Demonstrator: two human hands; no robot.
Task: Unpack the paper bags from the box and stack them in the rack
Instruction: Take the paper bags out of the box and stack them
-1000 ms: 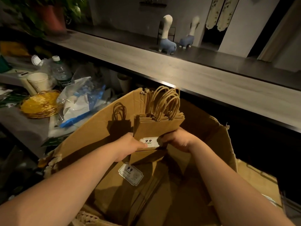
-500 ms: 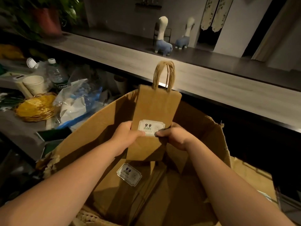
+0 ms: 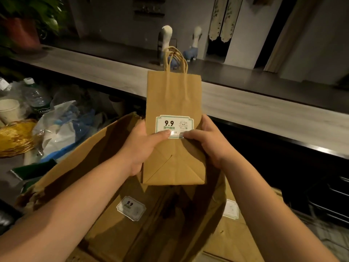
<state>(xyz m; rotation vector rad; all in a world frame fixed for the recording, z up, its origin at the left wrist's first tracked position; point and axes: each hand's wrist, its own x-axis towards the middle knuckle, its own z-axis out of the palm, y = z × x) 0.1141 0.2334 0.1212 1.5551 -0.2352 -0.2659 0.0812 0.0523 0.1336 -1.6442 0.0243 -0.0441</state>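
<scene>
A flat stack of brown paper bags (image 3: pixel 173 99) with twisted handles and a white "9.9" label stands upright in front of me, above the open cardboard box (image 3: pixel 79 163). My left hand (image 3: pixel 139 146) grips its left edge and my right hand (image 3: pixel 207 142) grips its right edge, both thumbs pressing on the label. More folded paper bags (image 3: pixel 132 220) with the same label lie inside the box below. No rack is visible.
A long wooden counter (image 3: pixel 264 112) runs behind the box, with two small animal figurines (image 3: pixel 190 48) on it. At the left lie a yellow woven basket (image 3: pixel 15 138), a paper cup (image 3: pixel 9 110), a water bottle (image 3: pixel 35 95) and plastic wrapping (image 3: pixel 60 129).
Both hands have raised the bag stack out of the box and turned it upright, so its face and label point toward me. It is now higher and closer.
</scene>
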